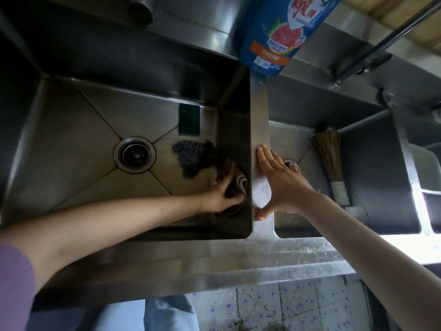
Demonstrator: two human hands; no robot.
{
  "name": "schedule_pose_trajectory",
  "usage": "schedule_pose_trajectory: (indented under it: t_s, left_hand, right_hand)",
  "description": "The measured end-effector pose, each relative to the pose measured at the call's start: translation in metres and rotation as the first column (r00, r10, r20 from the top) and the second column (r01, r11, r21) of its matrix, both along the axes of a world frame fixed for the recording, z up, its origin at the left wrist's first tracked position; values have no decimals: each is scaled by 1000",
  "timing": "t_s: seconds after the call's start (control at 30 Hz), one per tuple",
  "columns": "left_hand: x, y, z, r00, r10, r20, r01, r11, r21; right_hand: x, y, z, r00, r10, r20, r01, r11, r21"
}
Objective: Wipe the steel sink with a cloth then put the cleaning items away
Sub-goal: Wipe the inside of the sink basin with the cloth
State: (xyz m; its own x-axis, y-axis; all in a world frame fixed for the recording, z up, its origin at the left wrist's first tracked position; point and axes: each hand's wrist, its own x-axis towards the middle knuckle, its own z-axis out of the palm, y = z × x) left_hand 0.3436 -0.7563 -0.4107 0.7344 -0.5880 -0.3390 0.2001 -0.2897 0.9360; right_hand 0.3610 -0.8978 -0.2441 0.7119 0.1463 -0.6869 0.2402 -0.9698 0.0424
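Brown cloth (235, 187) sits bunched against the sink's (71, 115) right wall, left hand (222, 194) curled round it; right hand (279, 185) lies flat, fingers straight, on the divider. Wiping looks underway. Sponge (189, 119), scourer (191, 156) and bottle (274, 32) remain out.

A stainless steel double sink unit (238, 256) carries everything. In its left basin (71, 144) lie a green scouring pad (189, 119), a dark steel-wool scrubber (191, 158) and a brown cloth (236, 187). A blue detergent bottle (274, 34) stands on the back ledge, and a bamboo brush (330, 161) lies in the right basin (372, 163).
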Motion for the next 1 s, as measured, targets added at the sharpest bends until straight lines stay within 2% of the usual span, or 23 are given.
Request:
schedule_pose_trajectory:
  t_s: [0.3, 0.4, 0.57, 0.67, 1.0]
  left_hand:
    - [15, 3, -1, 997, -66, 41, 63, 996, 58]
    - [25, 5, -6, 996, -71, 53, 64, 990, 129]
    - [23, 5, -4, 998, -37, 44, 30, 987, 160]
    - [26, 3, 2, 999, -35, -15, 37, 984, 176]
    - [48, 3, 13, 994, 4, -105, 6, 996, 90]
  right_hand:
    - [-4, -10, -4, 999, -37, 19, 36, 999, 29]
    - [-3, -10, -5, 999, -33, 13, 32, 999, 27]
    - [-2, -9, -5, 999, -40, -1, 40, 999, 25]
    - [-2, -11, -5, 998, -56, -9, 56, 998, 34]
    - [-1, -14, -6, 999, -46, -4, 46, 997, 66]
